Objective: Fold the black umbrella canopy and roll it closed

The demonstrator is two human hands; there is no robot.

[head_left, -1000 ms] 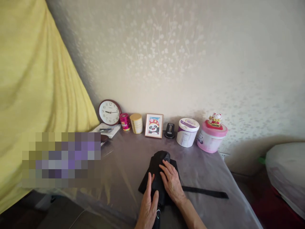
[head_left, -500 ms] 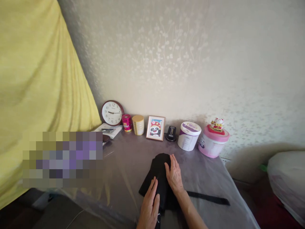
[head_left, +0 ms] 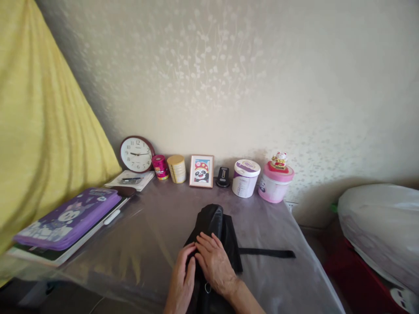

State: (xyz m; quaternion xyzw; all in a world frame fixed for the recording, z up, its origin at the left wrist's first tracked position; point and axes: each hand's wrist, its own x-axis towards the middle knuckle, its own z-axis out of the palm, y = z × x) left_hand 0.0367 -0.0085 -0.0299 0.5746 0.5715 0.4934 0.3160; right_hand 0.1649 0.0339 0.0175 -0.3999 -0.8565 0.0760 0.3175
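A black fabric bag (head_left: 214, 226) lies folded on a grey table (head_left: 157, 218) under a clear plastic sheet. A black strap (head_left: 266, 253) runs from it to the right. My left hand (head_left: 181, 281) rests on the bag's near left part, fingers bent and touching the fabric. My right hand (head_left: 214, 261) lies flat on the bag beside it, fingers stretched out and pointing left, fingertips meeting those of the left hand. A small metal ring (head_left: 207, 287) shows below my right hand.
Along the wall stand a round clock (head_left: 136, 153), a red tin (head_left: 160, 166), a cream tin (head_left: 177, 168), a framed panda picture (head_left: 201, 171), a white tub (head_left: 245, 178) and a pink tub (head_left: 275, 182). A purple case (head_left: 68, 218) lies left; a yellow curtain (head_left: 42, 131) hangs beside it.
My right hand drew back from the bag's far end toward me and now meets my left hand. The view shifted right, so the table's things sit further left.
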